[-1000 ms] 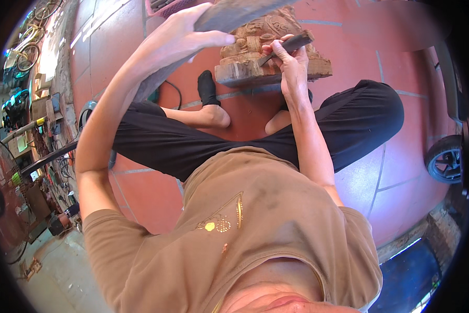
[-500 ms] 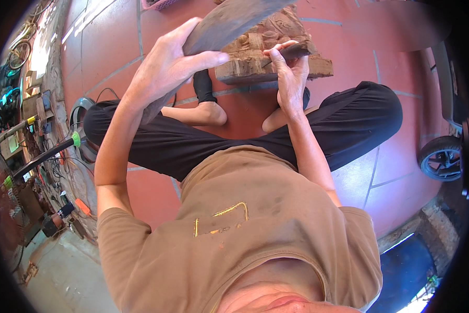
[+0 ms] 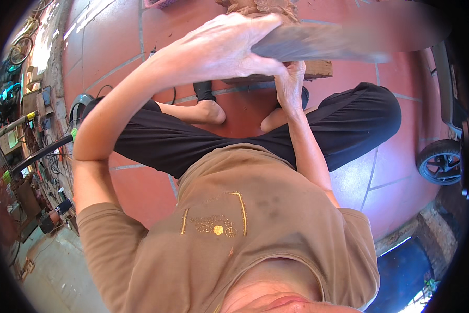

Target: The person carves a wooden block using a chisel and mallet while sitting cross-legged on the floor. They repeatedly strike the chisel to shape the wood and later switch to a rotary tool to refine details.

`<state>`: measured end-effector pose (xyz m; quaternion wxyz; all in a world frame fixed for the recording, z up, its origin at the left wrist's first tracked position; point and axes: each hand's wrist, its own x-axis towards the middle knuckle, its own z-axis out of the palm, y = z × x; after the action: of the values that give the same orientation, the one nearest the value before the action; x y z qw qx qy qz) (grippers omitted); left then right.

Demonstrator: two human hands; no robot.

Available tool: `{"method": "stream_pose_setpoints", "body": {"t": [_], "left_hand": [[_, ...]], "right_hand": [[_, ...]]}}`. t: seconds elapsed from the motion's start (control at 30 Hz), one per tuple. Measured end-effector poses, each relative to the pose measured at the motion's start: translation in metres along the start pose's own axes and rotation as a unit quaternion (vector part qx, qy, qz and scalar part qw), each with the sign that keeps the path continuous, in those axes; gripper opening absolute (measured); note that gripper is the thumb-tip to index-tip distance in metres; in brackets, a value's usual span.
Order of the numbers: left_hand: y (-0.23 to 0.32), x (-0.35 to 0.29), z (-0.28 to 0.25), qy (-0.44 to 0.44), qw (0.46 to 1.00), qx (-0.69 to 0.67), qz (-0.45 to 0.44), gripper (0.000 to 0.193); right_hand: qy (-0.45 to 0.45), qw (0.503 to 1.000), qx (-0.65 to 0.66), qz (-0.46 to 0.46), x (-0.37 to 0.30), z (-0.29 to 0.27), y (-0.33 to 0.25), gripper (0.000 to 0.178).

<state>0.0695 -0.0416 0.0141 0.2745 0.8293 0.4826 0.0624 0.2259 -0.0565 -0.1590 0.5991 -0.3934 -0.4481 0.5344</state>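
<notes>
My left hand (image 3: 224,49) is wrapped round a broad grey-brown wooden mallet (image 3: 312,41), smeared by motion, that points to the right. Behind and below it is my right hand (image 3: 290,89), its fingers mostly covered by the left hand and the mallet. Half a second ago that hand gripped the dark handle of a chisel, which is hidden now. A carved wooden block (image 3: 263,7) stands on the floor in front of me. Its carved top shows above my left hand, and its plain base (image 3: 318,70) shows beside my right.
I sit with legs spread on a red tiled floor (image 3: 140,190). A pink basket (image 3: 159,3) lies at the far edge. Tools and cables (image 3: 46,156) crowd the left side. A black wheel (image 3: 440,161) stands at the right.
My left hand has swung the mallet to the right and lower, across the block and over my right hand. The mallet has turned nearly level. My right hand has hardly moved.
</notes>
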Motion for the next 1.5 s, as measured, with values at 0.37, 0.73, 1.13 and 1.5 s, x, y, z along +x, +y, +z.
{"method": "stream_pose_setpoints", "body": {"t": [0.37,0.73,1.13,1.5], "left_hand": [[0.059,0.0,-0.075,-0.048,0.969,-0.24,0.023,0.042],[0.022,0.018,-0.061,-0.071,0.995,0.056,-0.029,0.049],[-0.003,0.011,-0.045,-0.136,0.986,0.078,-0.057,0.056],[-0.05,-0.057,0.037,0.114,0.904,-0.365,-0.192,0.043]], "right_hand": [[0.01,0.997,0.046,0.06,0.003,-0.005,0.007,0.022],[-0.012,0.998,0.009,0.057,0.004,-0.005,0.006,0.019],[-0.016,0.998,-0.022,0.065,0.002,-0.01,0.008,0.018],[-0.05,0.998,-0.032,0.018,-0.005,-0.007,0.011,0.021]]}}
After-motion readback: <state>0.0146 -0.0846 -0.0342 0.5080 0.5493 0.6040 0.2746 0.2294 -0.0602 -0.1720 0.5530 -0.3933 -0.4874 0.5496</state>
